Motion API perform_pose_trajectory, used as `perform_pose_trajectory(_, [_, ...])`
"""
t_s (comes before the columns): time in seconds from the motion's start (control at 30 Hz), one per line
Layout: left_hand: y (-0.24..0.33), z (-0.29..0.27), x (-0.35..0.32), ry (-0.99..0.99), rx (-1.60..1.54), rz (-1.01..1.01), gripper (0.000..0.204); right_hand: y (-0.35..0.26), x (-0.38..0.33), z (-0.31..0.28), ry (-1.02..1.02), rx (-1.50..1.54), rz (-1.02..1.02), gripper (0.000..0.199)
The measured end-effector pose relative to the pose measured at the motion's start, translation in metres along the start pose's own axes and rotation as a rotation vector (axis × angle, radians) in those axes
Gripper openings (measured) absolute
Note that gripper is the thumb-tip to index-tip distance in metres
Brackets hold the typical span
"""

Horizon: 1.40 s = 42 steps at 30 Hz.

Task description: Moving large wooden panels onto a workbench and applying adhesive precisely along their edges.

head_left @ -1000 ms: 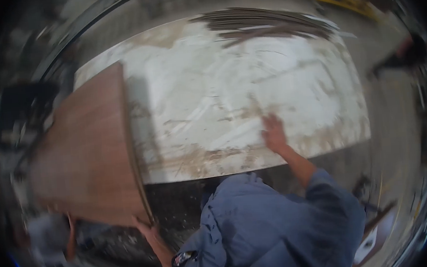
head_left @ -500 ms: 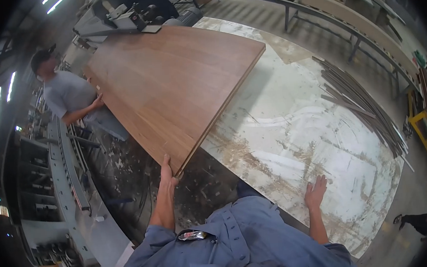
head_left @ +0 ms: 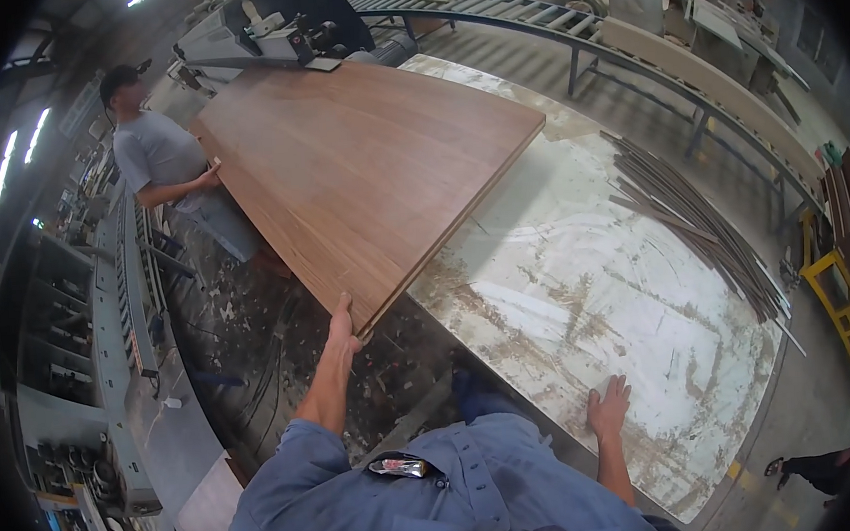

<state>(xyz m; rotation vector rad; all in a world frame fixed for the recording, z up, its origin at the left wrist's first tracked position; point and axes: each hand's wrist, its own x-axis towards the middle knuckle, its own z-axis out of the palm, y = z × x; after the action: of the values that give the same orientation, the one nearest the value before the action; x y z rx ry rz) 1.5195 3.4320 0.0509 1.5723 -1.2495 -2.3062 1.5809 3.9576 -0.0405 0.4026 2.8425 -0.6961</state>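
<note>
So the step in hand, as far as I could judge, was a two-person steady-and-guide job on a big wooden panel (head_left: pixel 377 159). It sat across the left part of a scuffed white counter (head_left: pixel 641 348), its near corner poking out past the counter's edge above the dark floor (head_left: pixel 286 276). The far end was right up by a machine (head_left: pixel 273 43); couldn't tell if they touched.

The left hand (head_left: pixel 341 327) had that near corner gripped, thumb on top, fingers apparently tucked under where I couldn't see them. The right hand (head_left: pixel 609 408) was open and empty, palm down over the near side of the counter. Couldn't tell if it was resting or just hovering. A co-worker (head_left: pixel 161 151) had hold of the same left edge farther up.

If you ask me, the next move called for teamwork: keep the corner level, shift only in time with the co-worker, and maybe bring that free right hand over, since one hand on a slab that wide looked like a recipe for twisting. I'd also have kept it clear of the loose bundle of dark strips (head_left: pixel 685 210) along the counter's far side.
</note>
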Motion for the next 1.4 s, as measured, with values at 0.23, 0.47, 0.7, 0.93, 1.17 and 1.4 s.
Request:
perform_pose_trajectory(0.23, [-0.035, 0.007, -0.031, -0.002, -0.007, -0.015, 0.065, 0.008, -0.005, -0.016, -0.113, -0.011, -0.036, 0.069])
perform_pose_trajectory(0.47, [-0.068, 0.019, -0.075, -0.017, 0.011, -0.048, 0.065, 0.008, -0.015, -0.017, -0.008, -0.076, -0.064, 0.072])
perform_pose_trajectory(0.7, [-0.112, 0.027, -0.094, -0.047, 0.081, 0.003, 0.053, -0.044, 0.003, 0.012, -0.118, -0.106, -0.557, 0.066])
perform_pose_trajectory(0.93, [-0.156, 0.043, -0.114, 0.042, 0.051, -0.154, 0.054, 0.068, 0.067, -0.009, 0.266, -0.193, -0.361, 0.055])
perform_pose_trajectory(1.17, [-0.199, 0.066, -0.162, 0.050, 0.118, -0.036, 0.049, 0.276, 0.083, -0.081, 0.286, -0.342, 0.057, 0.061])
perform_pose_trajectory(1.4, [-0.237, 0.078, -0.188, 0.059, 0.099, -0.051, 0.050, 0.424, 0.061, -0.109, 0.621, -0.450, 0.231, 0.031])
